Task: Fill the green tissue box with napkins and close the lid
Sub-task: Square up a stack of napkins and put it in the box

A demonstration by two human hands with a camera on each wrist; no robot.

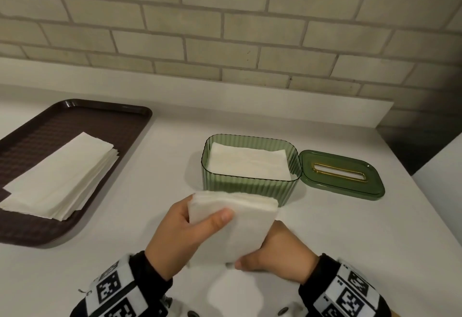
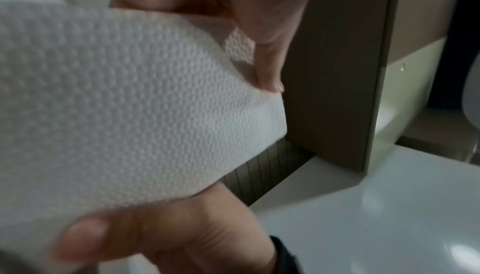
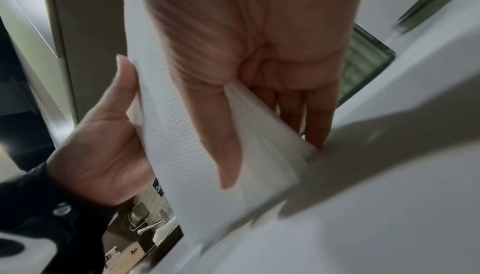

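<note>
- White countertop (image 1: 325, 229) under pale brick wall (image 1: 225, 28).
- One ribbed green plastic tissue box (image 1: 250, 187), open, partly filled; lid (image 1: 342, 175) beside.
- One brown tray (image 1: 30, 216) with napkin pile (image 1: 60, 179).
- Left hand (image 1: 182, 231) and right hand (image 1: 280, 249) gripping one white napkin stack (image 1: 237, 226) before box.

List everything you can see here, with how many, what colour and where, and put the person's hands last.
Green tissue box: one, green ribbed, on the counter, open, napkins inside.
Lid: one, green with gold slot, lying right of the box.
Held napkin stack: one, white, in front of the box.
Tray: one, dark brown, far left.
Napkin pile: one, white, on the tray.
Counter: one, white.
Brick wall: beige, behind.
Left hand: grips the stack.
Right hand: grips the stack.
</note>
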